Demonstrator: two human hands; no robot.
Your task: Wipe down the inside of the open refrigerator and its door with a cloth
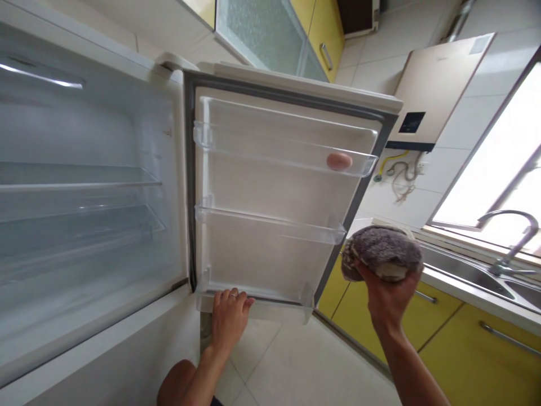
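The refrigerator door [274,180] stands wide open, with clear plastic shelves across its inner side. My left hand [230,316], a ring on one finger, hooks its fingers over the rim of the lowest door shelf [281,311]. Bunched in my right hand [391,293] is a grey fluffy cloth [384,248], raised off the floor to the right of the door; a lighter patterned part shows at its sides. A single brown egg [339,162] lies in the top door shelf [274,152].
Glass shelves [76,175] span the refrigerator interior at left. Yellow base cabinets [477,344] with a sink [465,270] and a faucet [513,242] stand at right. A water heater [439,90] hangs on the wall. Tiled floor [287,361] lies below.
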